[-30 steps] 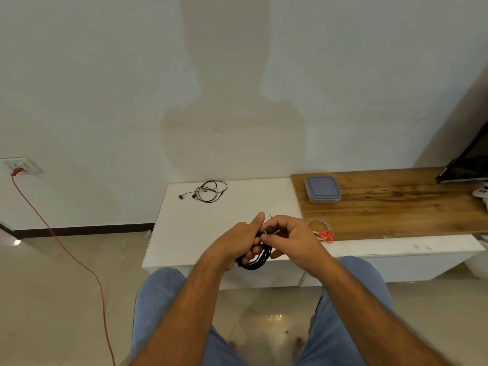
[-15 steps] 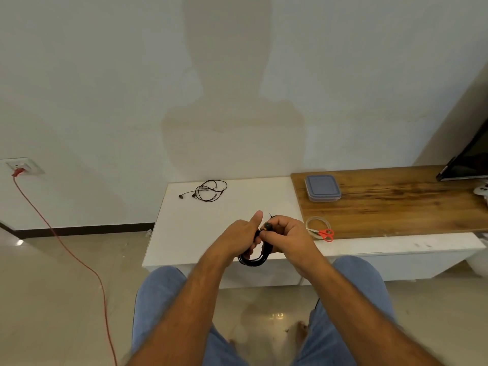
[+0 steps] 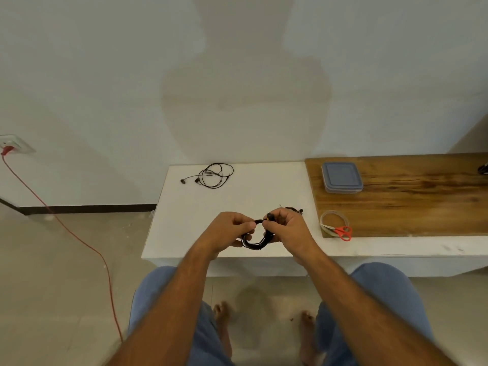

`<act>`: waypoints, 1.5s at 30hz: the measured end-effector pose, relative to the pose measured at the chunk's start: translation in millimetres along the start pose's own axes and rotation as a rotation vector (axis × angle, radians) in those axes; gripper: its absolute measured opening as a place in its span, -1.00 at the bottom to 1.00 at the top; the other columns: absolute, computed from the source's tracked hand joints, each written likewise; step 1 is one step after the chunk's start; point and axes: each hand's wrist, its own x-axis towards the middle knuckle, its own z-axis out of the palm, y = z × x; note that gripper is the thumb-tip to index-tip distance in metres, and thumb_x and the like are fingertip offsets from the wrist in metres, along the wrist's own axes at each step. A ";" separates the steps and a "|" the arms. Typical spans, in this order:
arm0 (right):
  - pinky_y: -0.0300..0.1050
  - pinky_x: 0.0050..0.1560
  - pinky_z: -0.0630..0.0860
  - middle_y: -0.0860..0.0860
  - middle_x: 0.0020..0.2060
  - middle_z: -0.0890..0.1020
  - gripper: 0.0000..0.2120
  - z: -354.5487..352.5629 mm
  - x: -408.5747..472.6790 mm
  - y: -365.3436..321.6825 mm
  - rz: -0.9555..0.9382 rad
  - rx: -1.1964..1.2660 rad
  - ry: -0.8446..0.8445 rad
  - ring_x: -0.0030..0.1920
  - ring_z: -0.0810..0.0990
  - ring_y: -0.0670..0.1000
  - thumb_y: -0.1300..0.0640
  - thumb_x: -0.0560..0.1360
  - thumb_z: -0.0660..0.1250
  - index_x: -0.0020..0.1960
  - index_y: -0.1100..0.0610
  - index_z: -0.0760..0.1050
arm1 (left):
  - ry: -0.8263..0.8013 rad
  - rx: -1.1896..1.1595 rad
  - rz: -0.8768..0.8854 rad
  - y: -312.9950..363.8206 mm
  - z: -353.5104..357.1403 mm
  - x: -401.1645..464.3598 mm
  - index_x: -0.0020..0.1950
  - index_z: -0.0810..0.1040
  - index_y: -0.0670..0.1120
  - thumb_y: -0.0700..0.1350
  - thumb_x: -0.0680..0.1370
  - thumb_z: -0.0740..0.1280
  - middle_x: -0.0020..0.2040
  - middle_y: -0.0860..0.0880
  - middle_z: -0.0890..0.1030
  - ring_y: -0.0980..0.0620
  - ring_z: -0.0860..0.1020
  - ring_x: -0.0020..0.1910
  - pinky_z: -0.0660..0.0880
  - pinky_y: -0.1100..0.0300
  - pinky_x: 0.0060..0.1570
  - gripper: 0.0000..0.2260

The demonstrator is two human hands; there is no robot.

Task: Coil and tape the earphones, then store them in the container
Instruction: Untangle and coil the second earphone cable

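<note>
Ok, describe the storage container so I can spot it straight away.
Find the wooden board on the right part of the low white bench. At its back left corner, near the wall, sits the container, a flat square clear tub with a grey-blue lid on. The tape roll and red-handled scissors lie nearer the front edge.

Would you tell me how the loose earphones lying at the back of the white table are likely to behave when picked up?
The loose earphones look like thin cable in slack loops, so they would probably flop and uncoil when lifted. They seem very light. The two earbuds trailing to one side would likely dangle and might snag.
</note>
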 end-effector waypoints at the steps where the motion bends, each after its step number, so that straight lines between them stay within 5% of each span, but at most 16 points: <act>1: 0.03 -0.20 0.66 0.08 -0.33 0.57 -0.96 3.3 12.0 7.5 0.021 -0.010 0.006 -0.28 0.59 0.02 0.36 0.48 0.37 -0.09 0.26 0.56 | 0.016 0.022 -0.003 -6.8 -3.7 12.4 0.04 0.66 -0.09 -0.10 0.55 0.39 -0.15 -0.03 0.68 0.10 0.64 -0.17 0.60 0.09 -0.02 -0.87; 8: -0.05 -0.28 0.63 0.06 -0.31 0.54 -0.95 23.6 84.7 66.0 0.151 -0.126 0.010 -0.26 0.58 0.04 0.34 0.48 0.37 -0.09 0.23 0.55 | 0.139 0.405 0.003 -55.6 -14.5 96.5 0.08 0.67 -0.07 -0.11 0.51 0.40 -0.09 0.03 0.66 0.09 0.57 -0.11 0.43 0.26 -0.13 -0.83; 19: -0.03 -0.18 0.56 -0.02 -0.23 0.60 -0.96 39.0 160.6 140.6 0.183 -0.473 0.026 -0.17 0.58 0.06 0.15 0.48 0.38 -0.10 0.04 0.54 | 0.242 0.616 0.016 -125.8 -3.9 171.9 0.07 0.65 -0.08 -0.09 0.61 0.25 -0.15 -0.04 0.67 -0.01 0.58 -0.20 0.54 0.05 -0.15 -0.80; 22: -0.26 -0.23 0.41 -0.06 -0.19 0.59 -0.96 41.9 176.4 150.6 0.133 -0.596 0.031 -0.17 0.53 -0.05 0.15 0.52 0.34 -0.03 0.08 0.55 | 0.270 0.636 0.022 -137.6 -1.2 189.6 0.05 0.64 -0.12 -0.10 0.62 0.22 -0.08 -0.06 0.63 -0.01 0.56 -0.18 0.50 0.10 -0.16 -0.79; 31: -0.15 -0.02 0.45 -0.01 -0.03 0.56 -0.79 32.1 201.3 160.9 -0.019 -0.891 -0.096 -0.02 0.51 -0.03 0.04 0.51 0.35 0.13 0.04 0.59 | 0.391 0.701 0.024 -159.4 -0.3 213.1 0.09 0.64 -0.07 -0.06 0.63 0.21 -0.05 -0.04 0.56 -0.01 0.47 0.02 0.45 0.16 -0.18 -0.78; 37: -0.08 0.10 0.51 0.02 0.11 0.54 -0.66 20.1 193.7 161.8 -0.027 -0.832 -0.044 0.01 0.55 -0.05 0.15 0.54 0.28 0.31 0.05 0.51 | 0.414 0.663 0.034 -164.7 1.2 211.9 0.09 0.67 -0.06 -0.06 0.62 0.24 -0.07 -0.06 0.55 -0.04 0.48 -0.01 0.45 0.14 -0.21 -0.78; 45: -0.12 0.08 0.50 0.00 0.09 0.53 -0.69 18.5 186.6 155.4 -0.017 -0.819 -0.040 -0.04 0.53 -0.08 0.17 0.53 0.28 0.25 0.03 0.52 | 0.392 0.640 0.016 -157.3 -0.2 210.0 0.16 0.65 -0.09 0.01 0.63 0.22 0.02 -0.11 0.55 -0.07 0.49 0.05 0.49 0.08 -0.08 -0.72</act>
